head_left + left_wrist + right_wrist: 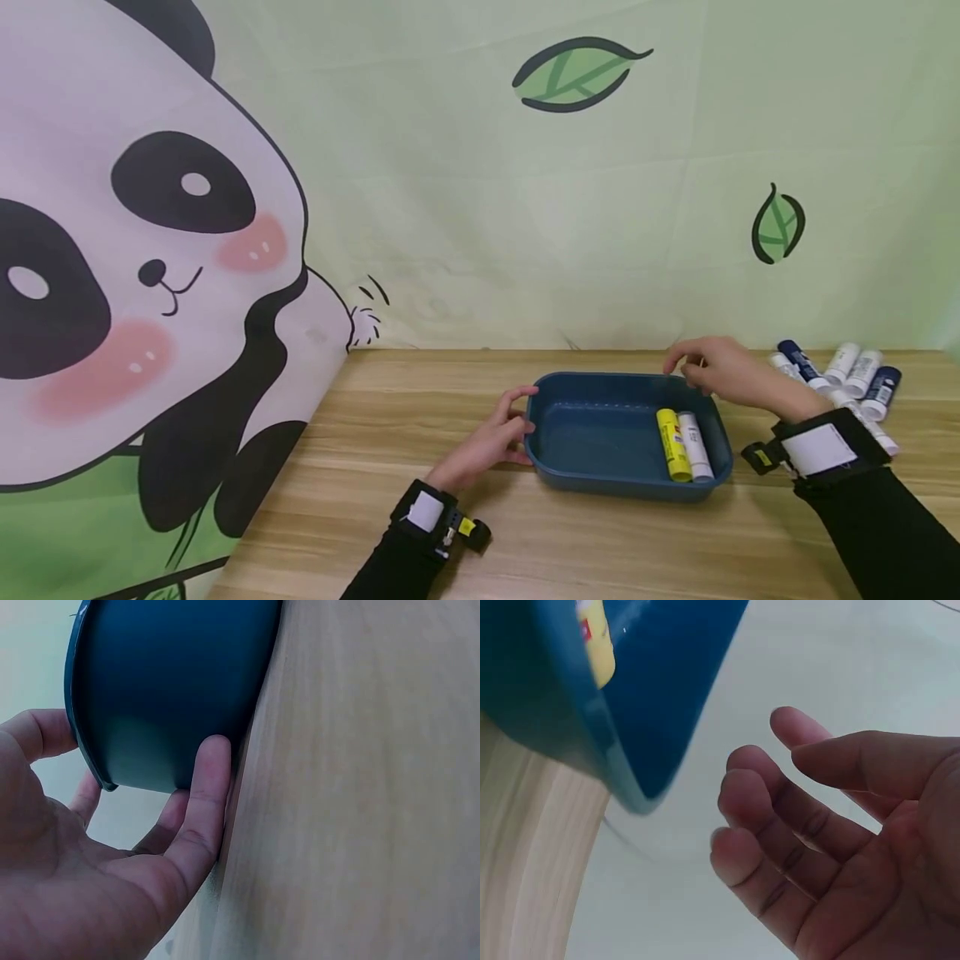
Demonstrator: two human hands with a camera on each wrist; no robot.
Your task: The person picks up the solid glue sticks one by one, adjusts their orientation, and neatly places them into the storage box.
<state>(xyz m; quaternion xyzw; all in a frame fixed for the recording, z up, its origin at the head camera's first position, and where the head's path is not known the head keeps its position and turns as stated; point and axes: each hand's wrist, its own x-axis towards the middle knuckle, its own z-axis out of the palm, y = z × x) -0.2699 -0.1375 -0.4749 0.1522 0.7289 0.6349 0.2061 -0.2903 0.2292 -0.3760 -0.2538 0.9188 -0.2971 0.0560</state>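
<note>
1. Tray: I count one blue tray (592,433) on the wooden table (375,467), near its back edge.
2. Contents: two tubes lie side by side at the tray's right end, one yellow tube (674,446) and one white tube (696,446).
3. Labels: the yellow tube bears a red mark. I see print on the white tube, too small to read.
4. Left hand (487,442): spread wide, fingertips touching the outside and rim of the tray's left end.
5. Right hand (731,371): grasping nothing, fingers loosely bent, thumb-to-finger gap narrow; it is near the far right corner, apart from the tray.
6. Loose group, right of the tray: two navy tubes (881,392) and at least four white ones, partly overlapping; lettering illegible.
7. Backdrop (450,167): one panda (180,300) and two separate leaves (581,77).
</note>
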